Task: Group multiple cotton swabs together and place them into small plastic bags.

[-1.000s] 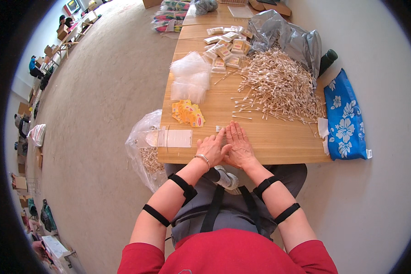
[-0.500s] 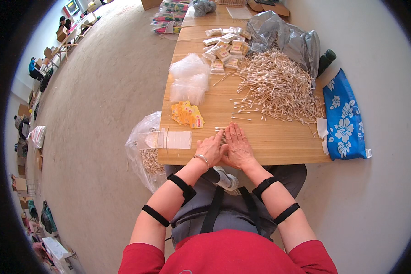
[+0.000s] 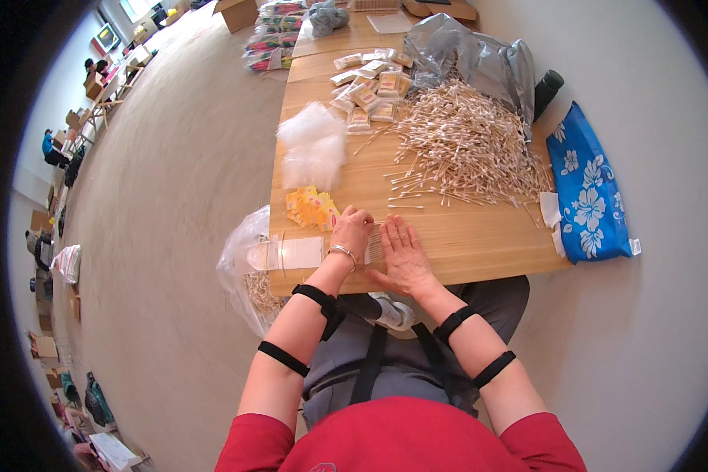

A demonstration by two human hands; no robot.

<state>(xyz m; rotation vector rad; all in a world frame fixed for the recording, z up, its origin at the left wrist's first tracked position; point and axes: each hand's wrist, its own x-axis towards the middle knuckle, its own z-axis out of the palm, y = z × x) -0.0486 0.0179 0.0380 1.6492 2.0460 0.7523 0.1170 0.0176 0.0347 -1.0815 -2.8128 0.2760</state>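
A short row of cotton swabs (image 3: 374,247) lies side by side near the table's front edge, between my hands. My left hand (image 3: 352,234) is at its left, fingers curled together at the far end; whatever they pinch is too small to make out. Flat on the wood along the row's right side rests my right hand (image 3: 402,252), fingers stretched out. Left of my left wrist is a flat whitish rectangular piece (image 3: 300,253), with a clear strip reaching over the table's edge. Yellow-orange printed cards (image 3: 311,208) lie just beyond the left hand.
A big heap of loose swabs (image 3: 472,141) spreads across the right, before a grey plastic bag (image 3: 480,59). Filled packets (image 3: 366,96) and clear bags (image 3: 312,145) lie farther left. A blue flowered bag (image 3: 590,185) stands at the right edge; a clear sack (image 3: 244,263) hangs at the left.
My left hand has shifted left and away from the right hand, its fingers now curled, baring more of the swab row. The right hand stays flat. The whole view has shifted slightly.
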